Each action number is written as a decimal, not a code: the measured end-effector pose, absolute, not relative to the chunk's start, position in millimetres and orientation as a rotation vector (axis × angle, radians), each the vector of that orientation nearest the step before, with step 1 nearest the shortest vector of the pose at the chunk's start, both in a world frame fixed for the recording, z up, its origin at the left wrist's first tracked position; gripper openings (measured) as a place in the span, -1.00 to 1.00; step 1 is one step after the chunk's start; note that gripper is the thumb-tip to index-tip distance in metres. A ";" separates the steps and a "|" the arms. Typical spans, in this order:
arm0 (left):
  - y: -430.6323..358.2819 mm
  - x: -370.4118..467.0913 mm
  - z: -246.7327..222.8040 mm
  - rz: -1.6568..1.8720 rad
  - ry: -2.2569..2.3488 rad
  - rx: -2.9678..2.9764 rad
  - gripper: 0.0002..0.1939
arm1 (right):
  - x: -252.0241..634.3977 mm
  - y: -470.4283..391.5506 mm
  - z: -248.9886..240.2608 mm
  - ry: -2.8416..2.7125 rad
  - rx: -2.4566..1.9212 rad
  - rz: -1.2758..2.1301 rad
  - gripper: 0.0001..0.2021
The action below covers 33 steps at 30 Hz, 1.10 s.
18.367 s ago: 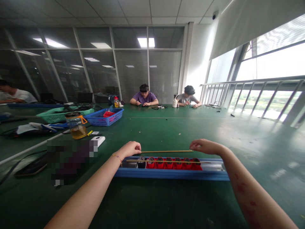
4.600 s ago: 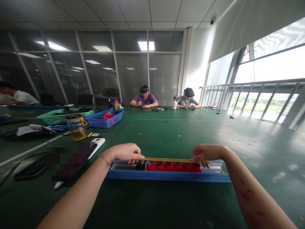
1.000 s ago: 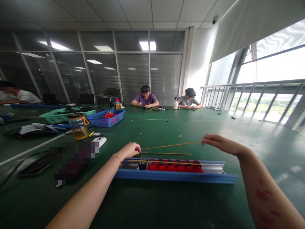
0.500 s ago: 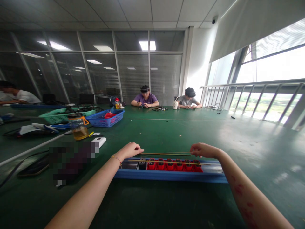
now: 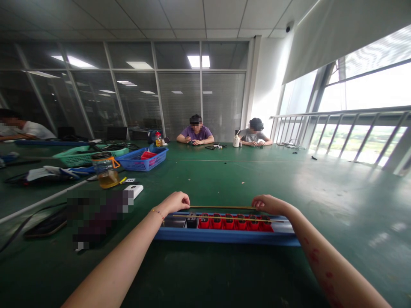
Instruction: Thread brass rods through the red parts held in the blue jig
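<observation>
My left hand is closed in a pinch at the left end of a thin tan stick. At the other end, my right hand has its fingers pinched on the same stick. It runs level just beyond a long blue tray; whether it is one stick or two close together, I cannot tell. A row of several red cups with dark contents sits in the tray, with a black piece at their left. Another thin stick lies lengthwise over the cups.
To the left are a jar of amber liquid, a blue basket, a green basket and a white-ended object. Two people sit across the green table; another person is at far left.
Two sticks spread apart between my hands now appear as a single line. My right hand has shifted slightly left and my left fingers have drawn in a little.
</observation>
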<state>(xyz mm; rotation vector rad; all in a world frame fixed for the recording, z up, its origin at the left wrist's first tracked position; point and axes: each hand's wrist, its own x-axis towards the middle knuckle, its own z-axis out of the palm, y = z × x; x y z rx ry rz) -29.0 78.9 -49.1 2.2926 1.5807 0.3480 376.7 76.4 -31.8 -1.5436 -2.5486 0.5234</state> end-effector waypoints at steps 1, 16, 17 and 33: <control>78.7 -29.0 -49.1 0.348 1.578 2.293 -0.76 | 377.6 75.8 -30.9 -2.551 -1.546 0.523 -0.76; 76.9 -27.9 -48.0 0.345 1.582 2.288 -0.77 | 393.9 35.8 30.8 -2.599 -1.508 1.032 -0.60; 76.8 -27.7 -47.9 0.345 1.584 2.288 -0.77 | 392.1 33.5 31.3 -2.607 -1.532 1.056 -0.58; 76.7 -29.0 -47.6 0.330 1.565 2.288 -0.76 | 376.1 13.3 64.2 -2.555 -1.208 0.782 -0.54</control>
